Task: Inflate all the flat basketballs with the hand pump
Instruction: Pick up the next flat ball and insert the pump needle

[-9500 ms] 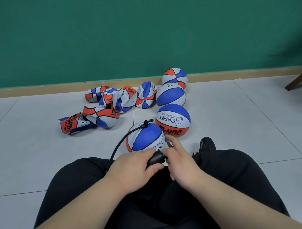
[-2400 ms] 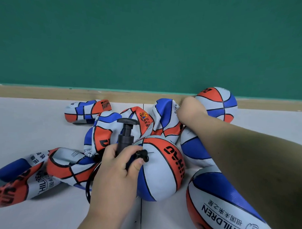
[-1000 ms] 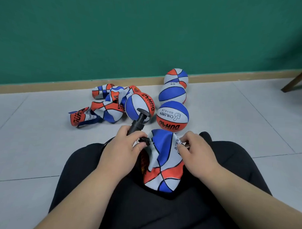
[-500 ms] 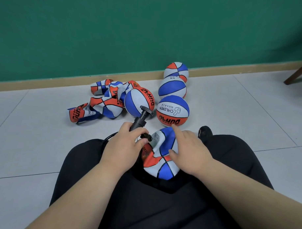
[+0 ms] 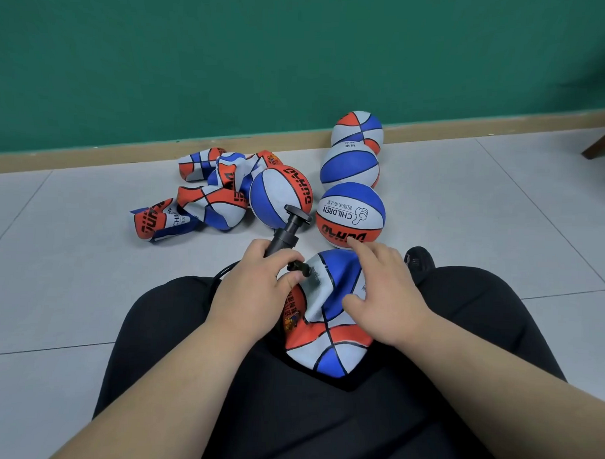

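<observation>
Seated person, black trousers (image 5: pixel 322 419) filling the lower frame. Left hand (image 5: pixel 254 289) is gripping the hand pump (image 5: pixel 287 232) at centre frame, fingers curled round the black barrel, T-handle pointing up and away. The black hose tip (image 5: pixel 300 267) is sitting by the thumb, at the edge of the flat basketball (image 5: pixel 328 336); cannot tell if it is in the valve. That ball is lying crumpled on the lap, between both hands. Right hand (image 5: pixel 388 294) is resting on its upper right side, fingers spread and loose, gripping nothing. Above centre, four inflated basketballs (image 5: pixel 351 214) are sitting on the tiled floor (image 5: pixel 70 272). Just left of them a heap of flat balls (image 5: pixel 209 205) is lying near the green wall (image 5: pixel 231 55)
</observation>
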